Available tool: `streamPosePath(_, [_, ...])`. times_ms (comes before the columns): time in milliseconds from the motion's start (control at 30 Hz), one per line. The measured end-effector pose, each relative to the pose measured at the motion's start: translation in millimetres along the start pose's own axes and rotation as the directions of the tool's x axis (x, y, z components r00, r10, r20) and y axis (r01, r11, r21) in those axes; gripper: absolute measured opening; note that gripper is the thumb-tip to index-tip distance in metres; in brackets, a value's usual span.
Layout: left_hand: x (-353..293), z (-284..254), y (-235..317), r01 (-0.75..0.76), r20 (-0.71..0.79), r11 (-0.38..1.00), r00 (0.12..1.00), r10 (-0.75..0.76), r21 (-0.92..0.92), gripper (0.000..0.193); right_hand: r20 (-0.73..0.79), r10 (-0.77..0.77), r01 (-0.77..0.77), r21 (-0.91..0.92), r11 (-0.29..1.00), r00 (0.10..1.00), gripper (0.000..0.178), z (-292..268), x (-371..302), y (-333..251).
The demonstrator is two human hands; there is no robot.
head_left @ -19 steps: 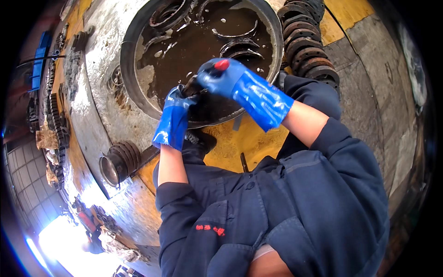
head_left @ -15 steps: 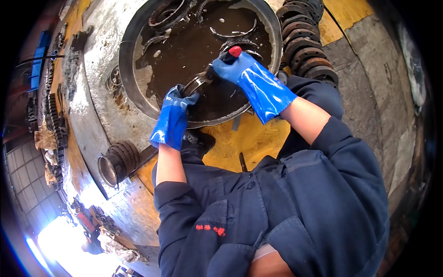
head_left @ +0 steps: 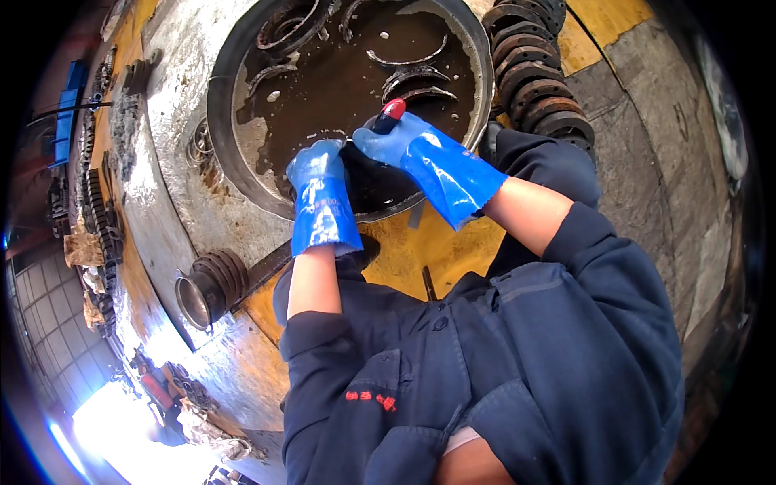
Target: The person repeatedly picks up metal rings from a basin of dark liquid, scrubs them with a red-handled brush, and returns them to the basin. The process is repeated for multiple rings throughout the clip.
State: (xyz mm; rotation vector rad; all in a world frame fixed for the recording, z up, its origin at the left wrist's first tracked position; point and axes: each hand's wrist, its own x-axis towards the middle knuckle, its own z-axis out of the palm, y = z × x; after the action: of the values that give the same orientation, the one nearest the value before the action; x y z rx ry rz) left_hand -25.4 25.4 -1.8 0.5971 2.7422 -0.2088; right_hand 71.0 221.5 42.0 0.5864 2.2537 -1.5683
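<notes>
My right hand (head_left: 394, 139), in a long blue rubber glove, is closed round a hand tool with a black, red-ended handle (head_left: 390, 115); its working end is hidden. My left hand (head_left: 319, 166), gloved alike, is back upward with fingers curled over a curved metal piece (head_left: 327, 132), of which just a pale edge shows past the fingers. Both hands almost meet over the near part of a big round metal basin (head_left: 222, 153) of dark brown liquid. Further in, curved half-ring parts (head_left: 416, 77) lie partly in the liquid, with a larger ring part (head_left: 291, 32) at the far left.
A long stack of rusty curved plates (head_left: 533, 81) stands right of the basin, close to my right knee. Left of my left forearm lies a ribbed metal cylinder (head_left: 212, 284). Chains (head_left: 101, 202) and a blue box (head_left: 69, 113) are at the far left.
My left hand has rolled over, back upward, mostly covering the curved metal piece seen before. My right hand has moved left and slightly down with the tool, closer to the left hand.
</notes>
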Motion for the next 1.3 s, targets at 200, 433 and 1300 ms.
streamPosePath(200, [-2.3, -6.4, -24.7, -0.005, -0.025, 0.977, 1.0, -0.001, -0.215, 0.045, -0.228, 0.028, -0.088, -0.254, 0.963, 0.973, 0.047, 0.7, -2.2, 27.9])
streamPosePath(433, [-13.3, 4.9, -41.5, -0.186, -0.245, 0.602, 0.969, -0.017, -0.777, 0.017, -0.266, -0.465, 0.532, 0.311, 0.788, 0.844, 0.033, -10.1, -4.4, -7.7])
streamPosePath(1300, [-49.0, -17.0, -60.2, -0.023, -0.066, 0.25, 0.984, -0.165, -0.968, 0.036, -0.108, 0.03, -0.044, -0.136, 0.99, 0.994, 0.046, -13.0, 11.7, 7.8])
